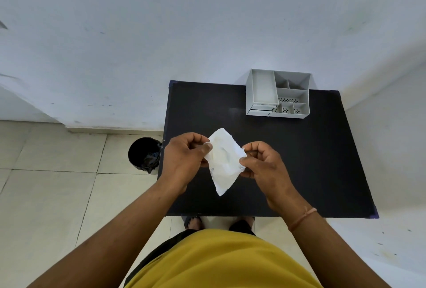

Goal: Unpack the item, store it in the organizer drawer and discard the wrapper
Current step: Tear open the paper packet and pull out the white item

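Note:
A white paper wrapper (224, 160) hangs above the black table (311, 160), held between both hands. My left hand (184, 158) pinches its upper left edge with thumb and fingers. My right hand (262, 163) pinches its right edge. The item inside is hidden by the wrapper. The grey organizer (277, 92) stands at the table's far edge, with several open compartments on top and a small drawer (261, 110) at its lower left front that looks slightly pulled out.
A black bin (144, 154) lined with a dark bag stands on the tiled floor just left of the table. A white wall runs behind the table. My feet show under the table's near edge.

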`<state>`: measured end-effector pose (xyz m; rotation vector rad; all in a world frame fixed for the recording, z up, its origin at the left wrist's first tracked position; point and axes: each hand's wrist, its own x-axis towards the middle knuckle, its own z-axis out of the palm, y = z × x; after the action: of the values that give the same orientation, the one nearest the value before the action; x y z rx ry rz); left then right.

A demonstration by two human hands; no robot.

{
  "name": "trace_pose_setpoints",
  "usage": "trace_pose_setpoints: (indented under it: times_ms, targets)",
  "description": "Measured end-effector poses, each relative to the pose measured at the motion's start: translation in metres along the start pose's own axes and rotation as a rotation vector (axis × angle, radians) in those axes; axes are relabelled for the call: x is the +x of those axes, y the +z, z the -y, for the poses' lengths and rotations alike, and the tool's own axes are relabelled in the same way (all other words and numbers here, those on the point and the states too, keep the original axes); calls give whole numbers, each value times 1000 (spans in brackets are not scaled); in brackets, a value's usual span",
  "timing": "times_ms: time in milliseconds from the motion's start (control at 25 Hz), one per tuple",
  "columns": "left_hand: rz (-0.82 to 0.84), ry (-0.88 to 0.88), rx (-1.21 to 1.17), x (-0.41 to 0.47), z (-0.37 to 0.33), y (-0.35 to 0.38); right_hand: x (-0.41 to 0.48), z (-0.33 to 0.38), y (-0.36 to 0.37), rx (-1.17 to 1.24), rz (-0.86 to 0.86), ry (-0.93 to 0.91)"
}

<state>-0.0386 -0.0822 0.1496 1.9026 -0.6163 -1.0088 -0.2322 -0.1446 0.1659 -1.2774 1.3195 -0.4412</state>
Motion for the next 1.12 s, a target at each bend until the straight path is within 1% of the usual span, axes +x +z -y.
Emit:
trace_pose_setpoints:
  times_ms: [240,320,360,400,520,680,720,760,840,880,960,1000,1040,1120]
  targets:
    - [19,54,-8,-8,-17,5,-8,5,6,-488,-28,-249]
    - [16,69,23,-8,-19,7,-9,4,11,-746,-129,-424]
    - [23,73,38,-9,-19,9,-9,1,14,-831,-159,-508]
    - [37,72,53,-9,-17,10,-9,-1,17,-860,-148,-554]
    - [84,57,106,-10,-9,15,-7,-11,29,-841,-38,-599]
    - [56,44,138,-10,0,14,-6,-12,39,-891,-4,-739]
    - [45,44,133,-10,2,13,-7,-10,41,-926,49,-724]
    - [39,45,128,-10,3,12,-8,-9,43,-958,116,-669]
    - [34,50,138,-9,4,11,-5,-7,40,-1046,204,-477]
    - [34,57,150,-8,4,11,-4,-4,36,-1095,204,-385]
    - [31,67,161,-7,3,12,-4,-1,28,-1118,163,-293]
    - [34,72,160,-6,2,13,-3,0,25,-1115,132,-307]
    - [44,83,159,-6,2,14,-3,2,24,-1092,119,-358]
    - [71,107,154,-8,0,17,0,1,26,-988,163,-504]
